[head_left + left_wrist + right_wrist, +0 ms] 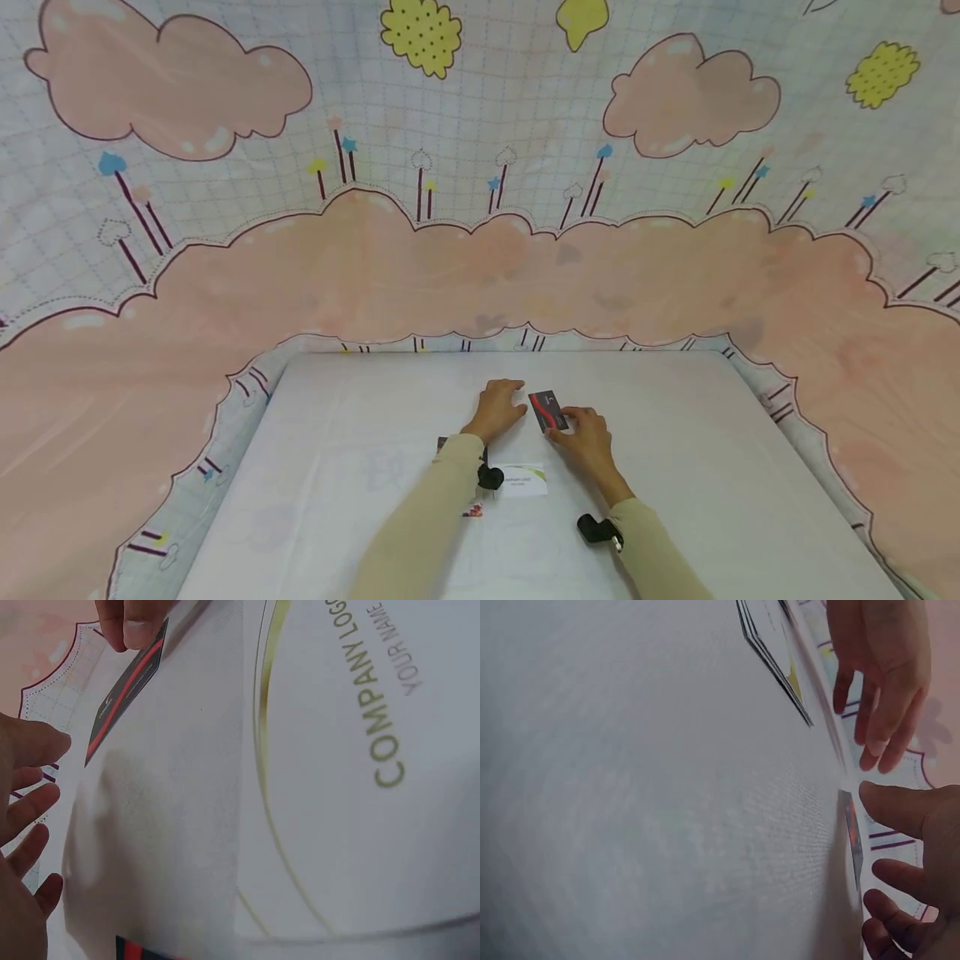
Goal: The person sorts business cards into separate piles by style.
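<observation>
My right hand point(588, 442) is at a black business card point(546, 408) with a wavy red stripe, its thumb and fingers at the near corner and right edge. In the left wrist view, those fingertips overlap one end of the black card point(127, 694). To the left of this card is my left hand point(497, 410), fingers loosely bent and apart, holding nothing. Nearer on the table lies a white business card point(525, 481) printed COMPANY LOGO and YOUR NAME. The left forearm partly hides other cards, one dark point(442, 445) and one with red point(474, 510).
A white-covered table point(360, 400) spans the lower view. Behind it hangs a printed cloth point(450, 275) with clouds. Black wrist cameras sit on both sleeves, the left one point(491, 477) close beside the white card.
</observation>
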The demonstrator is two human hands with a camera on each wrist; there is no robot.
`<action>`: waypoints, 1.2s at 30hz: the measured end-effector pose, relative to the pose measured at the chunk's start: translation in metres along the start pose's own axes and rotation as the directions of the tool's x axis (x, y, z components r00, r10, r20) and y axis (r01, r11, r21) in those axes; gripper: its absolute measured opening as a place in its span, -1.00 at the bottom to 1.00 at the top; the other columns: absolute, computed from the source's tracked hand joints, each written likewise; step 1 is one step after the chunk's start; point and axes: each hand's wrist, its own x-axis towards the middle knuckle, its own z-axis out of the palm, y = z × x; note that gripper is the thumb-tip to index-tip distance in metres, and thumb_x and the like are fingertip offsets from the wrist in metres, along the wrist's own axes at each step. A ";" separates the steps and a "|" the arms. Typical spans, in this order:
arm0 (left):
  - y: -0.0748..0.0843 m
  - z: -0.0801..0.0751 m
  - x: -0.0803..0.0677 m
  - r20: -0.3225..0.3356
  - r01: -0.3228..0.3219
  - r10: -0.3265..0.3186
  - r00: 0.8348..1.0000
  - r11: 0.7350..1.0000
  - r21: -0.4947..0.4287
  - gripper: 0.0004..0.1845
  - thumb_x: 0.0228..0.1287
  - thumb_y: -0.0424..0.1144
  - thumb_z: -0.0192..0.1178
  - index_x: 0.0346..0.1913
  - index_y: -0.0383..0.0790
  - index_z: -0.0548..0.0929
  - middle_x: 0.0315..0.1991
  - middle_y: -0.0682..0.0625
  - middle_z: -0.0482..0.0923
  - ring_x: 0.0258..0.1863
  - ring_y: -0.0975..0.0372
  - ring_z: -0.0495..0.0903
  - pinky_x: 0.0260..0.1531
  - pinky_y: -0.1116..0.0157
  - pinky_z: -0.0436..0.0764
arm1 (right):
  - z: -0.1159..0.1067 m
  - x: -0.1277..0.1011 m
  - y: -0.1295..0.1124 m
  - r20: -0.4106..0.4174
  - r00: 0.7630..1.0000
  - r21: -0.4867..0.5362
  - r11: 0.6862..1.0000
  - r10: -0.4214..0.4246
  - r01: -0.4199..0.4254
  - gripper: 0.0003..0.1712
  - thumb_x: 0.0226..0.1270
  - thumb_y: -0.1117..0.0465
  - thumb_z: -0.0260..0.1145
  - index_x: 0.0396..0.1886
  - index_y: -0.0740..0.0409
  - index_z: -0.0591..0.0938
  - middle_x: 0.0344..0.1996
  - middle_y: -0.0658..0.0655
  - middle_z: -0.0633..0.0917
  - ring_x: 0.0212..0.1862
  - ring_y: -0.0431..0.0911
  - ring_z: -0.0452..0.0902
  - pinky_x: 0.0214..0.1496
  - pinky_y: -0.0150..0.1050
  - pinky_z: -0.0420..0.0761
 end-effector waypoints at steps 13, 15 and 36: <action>0.001 0.021 0.008 0.023 0.046 -0.051 0.998 0.984 0.174 -0.50 0.30 -0.10 0.23 0.29 -0.08 0.54 0.19 -0.10 0.48 0.21 -0.01 0.36 0.22 -0.08 0.25 | 0.005 -0.001 -0.005 0.003 1.000 -0.062 0.998 0.026 -0.026 -0.32 0.00 -0.05 0.53 0.12 0.19 0.64 0.11 0.32 0.58 0.17 0.24 0.41 0.08 0.21 0.36; 0.001 0.023 0.008 0.022 0.048 -0.052 0.998 0.982 0.185 -0.49 0.29 -0.09 0.24 0.29 -0.07 0.55 0.19 -0.10 0.47 0.20 -0.01 0.35 0.21 -0.08 0.25 | 0.005 -0.002 -0.006 0.006 1.000 -0.064 0.998 0.030 -0.030 -0.32 0.01 -0.04 0.53 0.12 0.19 0.63 0.11 0.32 0.57 0.17 0.24 0.40 0.08 0.21 0.35; 0.000 0.019 0.005 0.045 0.037 -0.040 0.998 0.996 0.084 -0.54 0.20 -0.14 0.34 0.17 -0.13 0.60 0.21 -0.10 0.48 0.22 -0.01 0.35 0.30 -0.07 0.21 | 0.005 -0.004 -0.007 -0.023 1.000 -0.063 0.998 0.013 -0.015 -0.36 0.03 0.00 0.52 0.10 0.20 0.64 0.11 0.32 0.57 0.16 0.25 0.41 0.07 0.20 0.35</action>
